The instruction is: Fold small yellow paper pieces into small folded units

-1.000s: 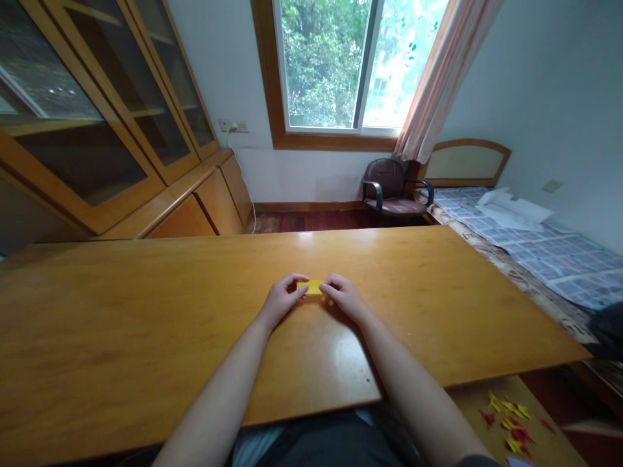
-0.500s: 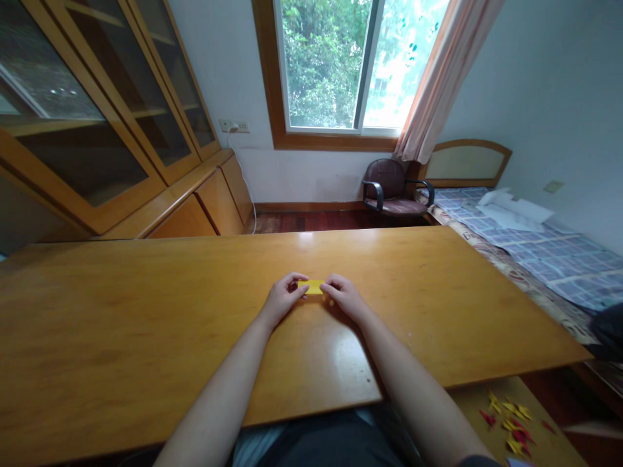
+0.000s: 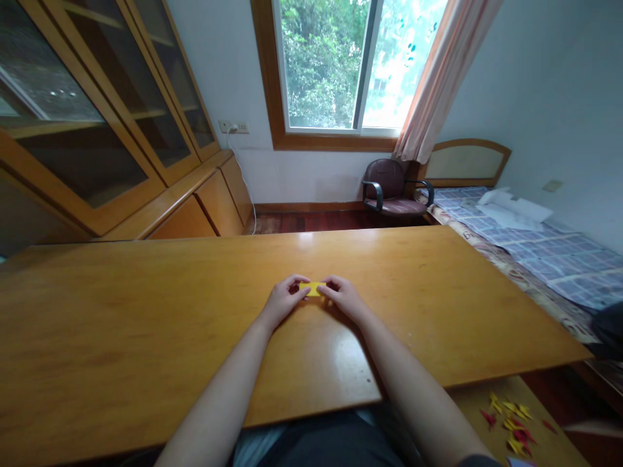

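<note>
Head view: both forearms reach out from the bottom edge and meet near the middle of a long wooden tabletop. Between them lies a small yellow paper, flat or nearly flat on the wood, well back from the near edge. The left hand is curled, its thumb and forefinger closed on the paper's left end. The right hand mirrors it, fingertips pinching the right end. The two hands almost touch, so only a short strip of yellow shows between them. Whether the paper is lifted slightly off the wood cannot be told.

As for progress, the paper looks already folded down to a narrow little rectangle, so some folds seem done. It does not yet have a pointed form like the small yellow and red folded pieces that lie scattered on a lower brown surface beside the person's right leg. Judging by those, more shaping is left for this one.

Around the work, a glass-fronted cabinet lines the left wall. A window with a pale curtain faces the person, a dark chair stands under it, and a bed runs along the right.
</note>
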`<state>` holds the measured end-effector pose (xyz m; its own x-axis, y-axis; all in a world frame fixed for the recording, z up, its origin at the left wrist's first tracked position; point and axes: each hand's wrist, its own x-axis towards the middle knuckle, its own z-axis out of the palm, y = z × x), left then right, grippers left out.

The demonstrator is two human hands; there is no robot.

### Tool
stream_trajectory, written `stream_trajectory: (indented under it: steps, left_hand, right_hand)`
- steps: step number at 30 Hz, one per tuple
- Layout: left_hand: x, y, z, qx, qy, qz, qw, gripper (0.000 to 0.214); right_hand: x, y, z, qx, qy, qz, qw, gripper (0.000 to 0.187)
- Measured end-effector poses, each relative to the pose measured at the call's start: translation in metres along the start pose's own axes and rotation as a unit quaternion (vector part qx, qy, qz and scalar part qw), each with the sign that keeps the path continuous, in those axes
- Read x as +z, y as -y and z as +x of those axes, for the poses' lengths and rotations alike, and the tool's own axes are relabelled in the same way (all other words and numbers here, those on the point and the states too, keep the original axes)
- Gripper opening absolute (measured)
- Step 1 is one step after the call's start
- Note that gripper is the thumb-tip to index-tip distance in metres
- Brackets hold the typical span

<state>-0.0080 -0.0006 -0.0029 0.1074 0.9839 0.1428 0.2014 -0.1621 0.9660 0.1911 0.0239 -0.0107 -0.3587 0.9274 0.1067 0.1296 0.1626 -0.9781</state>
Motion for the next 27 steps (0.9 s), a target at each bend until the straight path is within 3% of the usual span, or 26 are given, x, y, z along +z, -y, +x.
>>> stream_trajectory:
  steps: [11, 27]
  left_hand:
    - [0.0021, -0.0009, -0.0008, -0.017, 0.017, -0.059, 0.998, 0.03]
    - [0.0023, -0.0005, -0.0002, -0.025, 0.012, -0.053, 0.998, 0.034]
  right_hand:
    - [-0.001, -0.0048, 0.0008, -0.004, -0.009, 0.047, 0.999, 0.028]
    - [-0.0023, -0.0014, 0.0003, 0.002, -0.015, 0.029, 0.999, 0.029]
